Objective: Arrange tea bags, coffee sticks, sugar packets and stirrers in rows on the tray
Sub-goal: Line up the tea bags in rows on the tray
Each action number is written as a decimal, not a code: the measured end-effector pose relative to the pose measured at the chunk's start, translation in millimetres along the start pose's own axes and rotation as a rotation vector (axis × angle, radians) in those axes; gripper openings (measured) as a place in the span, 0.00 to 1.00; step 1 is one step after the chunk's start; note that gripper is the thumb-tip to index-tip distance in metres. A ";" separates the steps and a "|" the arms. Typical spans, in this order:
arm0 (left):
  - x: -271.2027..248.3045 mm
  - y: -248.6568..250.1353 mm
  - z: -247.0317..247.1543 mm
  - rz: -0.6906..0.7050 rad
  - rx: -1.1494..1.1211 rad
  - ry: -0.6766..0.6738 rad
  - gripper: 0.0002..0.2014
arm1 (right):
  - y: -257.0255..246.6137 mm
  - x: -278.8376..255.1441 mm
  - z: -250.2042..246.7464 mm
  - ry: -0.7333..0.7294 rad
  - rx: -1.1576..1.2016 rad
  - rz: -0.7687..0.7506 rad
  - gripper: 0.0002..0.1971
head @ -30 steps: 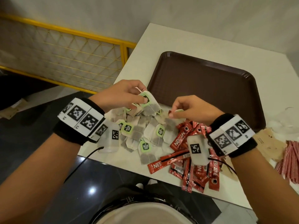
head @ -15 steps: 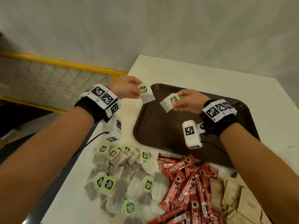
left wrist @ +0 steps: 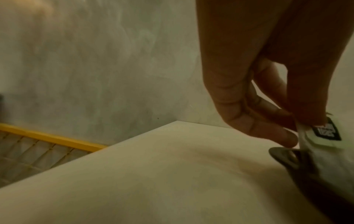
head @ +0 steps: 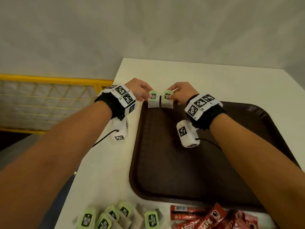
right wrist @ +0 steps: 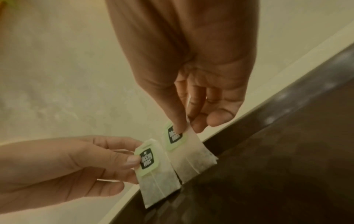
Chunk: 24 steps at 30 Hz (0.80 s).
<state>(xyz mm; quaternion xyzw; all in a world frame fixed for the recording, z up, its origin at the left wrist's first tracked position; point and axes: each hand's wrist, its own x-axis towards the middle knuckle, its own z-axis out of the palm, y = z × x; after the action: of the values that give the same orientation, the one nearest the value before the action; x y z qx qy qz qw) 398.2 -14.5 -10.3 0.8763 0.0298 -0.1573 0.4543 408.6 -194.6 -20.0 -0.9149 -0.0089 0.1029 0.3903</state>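
Note:
A dark brown tray (head: 189, 171) lies on the white table (head: 105, 171). My left hand (head: 139, 90) pinches the green tag end of one tea bag (head: 153, 101) at the tray's far left corner. Beside it my right hand (head: 181, 93) pinches a second tea bag (head: 167, 101) the same way. The two bags hang side by side with their lower ends at the tray's far rim. The right wrist view shows both bags, the left one (right wrist: 157, 171) and the right one (right wrist: 189, 157), over the rim (right wrist: 287, 97). In the left wrist view only a tag (left wrist: 193, 131) shows under my fingers.
Several loose tea bags (head: 122, 215) with green tags lie on the table near the front edge. Red coffee sticks (head: 211, 217) are heaped to their right. A yellow-framed mesh railing (head: 49, 100) runs left of the table, and a plain wall stands behind.
Both hands have carried their tea bags from the pile forward to the tray's far left corner and brought them side by side at the rim.

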 end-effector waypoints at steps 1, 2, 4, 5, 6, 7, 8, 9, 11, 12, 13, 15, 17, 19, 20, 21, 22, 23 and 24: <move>4.4 -1.2 0.5 0.007 0.034 -0.005 0.14 | -1.0 4.9 0.6 0.012 -0.034 -0.010 0.14; 8.0 -2.2 1.1 0.014 0.063 -0.006 0.14 | -1.8 8.7 1.6 0.018 -0.065 -0.013 0.14; 13.4 -3.4 2.2 0.020 0.112 0.011 0.13 | -3.1 14.9 3.2 0.023 -0.106 -0.013 0.14; 15.5 -3.7 3.1 0.013 0.131 0.022 0.13 | -3.0 17.4 4.2 0.026 -0.120 -0.009 0.14; 16.9 -3.9 3.9 0.003 0.143 0.033 0.13 | -3.1 19.2 5.3 0.027 -0.137 0.002 0.13; 18.1 -4.0 4.7 -0.006 0.151 0.044 0.14 | -2.7 20.4 6.6 0.026 -0.156 0.011 0.13; 18.9 -4.1 5.5 -0.010 0.156 0.054 0.15 | -2.1 20.7 8.0 0.024 -0.175 0.017 0.14; 19.8 -4.6 6.2 -0.011 0.162 0.061 0.15 | -0.9 20.6 9.7 0.024 -0.190 0.018 0.14; 20.9 -5.6 6.9 -0.005 0.179 0.076 0.16 | 1.7 20.1 12.1 0.036 -0.196 0.011 0.15; 20.7 -6.3 7.2 0.002 0.187 0.088 0.17 | 3.0 19.1 13.1 0.045 -0.185 0.006 0.16; 20.4 -6.9 7.0 0.017 0.195 0.108 0.18 | 3.9 18.2 13.2 0.053 -0.171 0.000 0.17; 17.7 -8.4 6.8 0.066 0.238 0.177 0.21 | 5.7 15.2 13.6 0.061 -0.156 -0.011 0.21; 11.8 -9.9 7.9 0.146 0.328 0.223 0.22 | 7.4 10.4 13.6 0.084 -0.168 -0.037 0.23; 6.0 -10.9 10.9 0.216 0.455 0.195 0.23 | 8.1 4.6 13.4 0.113 -0.192 -0.067 0.22; 3.9 -11.3 13.0 0.231 0.522 0.165 0.22 | 7.8 2.4 13.1 0.113 -0.216 -0.081 0.21; 3.2 -11.8 15.2 0.235 0.588 0.135 0.22 | 6.6 0.8 13.1 0.099 -0.255 -0.096 0.19; 3.4 -12.3 17.4 0.234 0.645 0.113 0.21 | 4.8 -0.3 13.4 0.072 -0.310 -0.108 0.17; 4.4 -12.7 19.7 0.230 0.688 0.099 0.20 | 2.5 -1.1 13.6 0.039 -0.372 -0.121 0.15; 5.6 -13.1 21.9 0.226 0.713 0.090 0.19 | 0.9 -1.5 14.3 0.007 -0.426 -0.128 0.15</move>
<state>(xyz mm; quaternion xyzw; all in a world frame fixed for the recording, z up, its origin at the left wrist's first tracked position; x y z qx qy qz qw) 395.4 -25.0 -34.0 0.9833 -0.1037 -0.0679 0.1334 404.2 -185.2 -30.0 -0.9746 -0.0874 0.0705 0.1940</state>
